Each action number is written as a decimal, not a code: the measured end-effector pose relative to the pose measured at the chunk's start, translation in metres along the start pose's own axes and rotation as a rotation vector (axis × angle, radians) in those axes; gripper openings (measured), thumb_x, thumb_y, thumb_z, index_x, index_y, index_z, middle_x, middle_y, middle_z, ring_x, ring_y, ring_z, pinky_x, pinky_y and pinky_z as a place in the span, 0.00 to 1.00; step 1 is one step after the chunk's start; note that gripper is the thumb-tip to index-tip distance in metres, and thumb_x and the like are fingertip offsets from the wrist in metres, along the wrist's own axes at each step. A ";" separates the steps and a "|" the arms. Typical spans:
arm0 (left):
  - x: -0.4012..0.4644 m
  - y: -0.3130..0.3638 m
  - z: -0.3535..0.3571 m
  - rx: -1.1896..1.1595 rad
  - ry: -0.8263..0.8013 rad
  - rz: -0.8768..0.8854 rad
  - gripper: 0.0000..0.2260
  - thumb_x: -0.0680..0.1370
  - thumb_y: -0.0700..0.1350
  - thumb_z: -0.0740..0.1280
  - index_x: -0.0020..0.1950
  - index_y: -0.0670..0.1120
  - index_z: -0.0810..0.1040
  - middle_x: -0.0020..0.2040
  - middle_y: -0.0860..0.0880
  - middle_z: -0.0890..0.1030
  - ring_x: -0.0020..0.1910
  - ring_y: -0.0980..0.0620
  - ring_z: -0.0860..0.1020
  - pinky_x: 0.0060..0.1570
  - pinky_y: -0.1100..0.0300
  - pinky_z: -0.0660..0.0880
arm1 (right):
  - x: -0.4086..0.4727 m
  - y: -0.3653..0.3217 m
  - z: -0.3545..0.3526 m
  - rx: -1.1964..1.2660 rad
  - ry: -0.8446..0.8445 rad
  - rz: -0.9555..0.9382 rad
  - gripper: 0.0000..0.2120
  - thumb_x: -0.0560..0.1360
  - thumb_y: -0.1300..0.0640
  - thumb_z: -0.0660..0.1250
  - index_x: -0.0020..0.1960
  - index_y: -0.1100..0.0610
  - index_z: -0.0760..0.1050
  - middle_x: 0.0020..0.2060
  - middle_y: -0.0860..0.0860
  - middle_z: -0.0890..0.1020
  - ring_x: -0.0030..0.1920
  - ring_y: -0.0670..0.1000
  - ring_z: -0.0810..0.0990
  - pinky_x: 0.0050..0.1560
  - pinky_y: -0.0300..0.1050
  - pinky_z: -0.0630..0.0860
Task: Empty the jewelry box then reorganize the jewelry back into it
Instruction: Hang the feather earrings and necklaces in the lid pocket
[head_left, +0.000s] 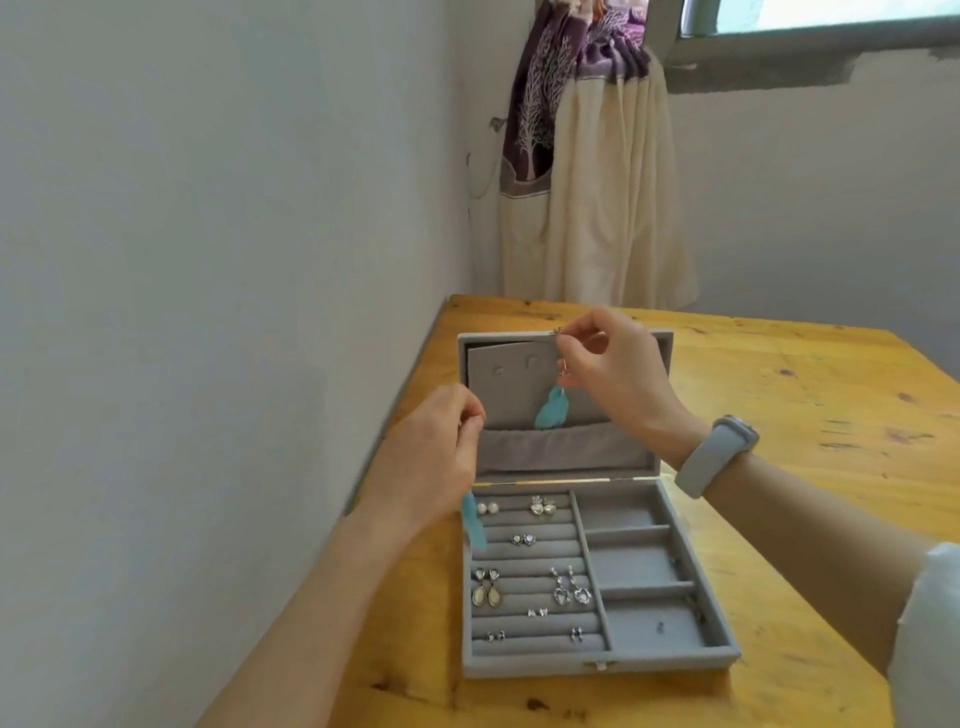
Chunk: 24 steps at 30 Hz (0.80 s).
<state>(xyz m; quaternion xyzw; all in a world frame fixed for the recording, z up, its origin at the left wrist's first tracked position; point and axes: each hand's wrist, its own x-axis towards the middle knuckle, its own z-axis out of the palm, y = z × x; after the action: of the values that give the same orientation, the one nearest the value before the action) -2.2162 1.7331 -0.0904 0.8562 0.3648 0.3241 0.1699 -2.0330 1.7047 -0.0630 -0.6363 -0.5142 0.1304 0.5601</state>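
Presently mid-sort, judging by the filled ring rolls: jewelry box (597, 571) open on yellow wooden desk (810, 395), near left edge beside wall, lid (561, 395) propped upright at far side. Right hand (618, 364) raised before lid, fingertips pinching hook of turquoise feather earring (549, 409); feather hanging straight down, long axis vertical, tip pointing at lid pocket (561, 449). Left hand (439, 452) curled at lid's left edge, pinching something small; second turquoise feather (475, 525) dangling below it, over box's far-left corner, long axis near vertical, leaning slightly right at the tip. Whether that feather hangs from left fingers or just behind the hand: cannot tell for certain. Left half of tray holding pearl studs (485, 508), heart earrings (543, 506), drop earrings (485, 587), crystal dangles (570, 587) and small studs; right compartments (641, 566) mostly bare, one tiny dark piece in nearest. Box long axis near to far, clasp (600, 665) facing near. Grey watch (719, 454) on right wrist. Risks: hook slipping from light pinch and dropping behind earring card (519, 384) or into pocket; feather snagging on velvet; left feather brushing pearl studs loose; lid tipping shut if pressed while threading hook.
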 end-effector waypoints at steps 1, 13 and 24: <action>-0.001 -0.002 0.006 0.088 -0.028 0.065 0.04 0.78 0.39 0.61 0.44 0.47 0.71 0.42 0.51 0.75 0.41 0.54 0.72 0.41 0.64 0.70 | -0.001 0.003 0.003 0.005 0.016 0.008 0.06 0.74 0.64 0.65 0.40 0.56 0.73 0.41 0.58 0.77 0.41 0.53 0.80 0.32 0.34 0.78; -0.017 -0.014 0.039 0.551 -0.096 0.308 0.12 0.63 0.35 0.74 0.43 0.43 0.76 0.53 0.43 0.81 0.67 0.39 0.68 0.62 0.44 0.68 | -0.006 0.016 0.017 -0.173 -0.041 0.050 0.05 0.73 0.57 0.65 0.39 0.50 0.76 0.33 0.46 0.82 0.41 0.48 0.80 0.50 0.53 0.77; -0.022 -0.028 0.040 0.419 -0.066 0.344 0.06 0.69 0.37 0.71 0.43 0.44 0.76 0.55 0.43 0.79 0.70 0.41 0.63 0.67 0.47 0.64 | -0.006 0.025 0.052 -0.177 0.074 -0.097 0.05 0.74 0.58 0.65 0.46 0.56 0.79 0.40 0.48 0.80 0.44 0.50 0.78 0.48 0.53 0.76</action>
<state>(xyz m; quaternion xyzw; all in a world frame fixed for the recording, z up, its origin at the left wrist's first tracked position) -2.2147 1.7333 -0.1437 0.9320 0.2676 0.2376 -0.0569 -2.0613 1.7334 -0.1045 -0.6622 -0.5327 0.0336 0.5259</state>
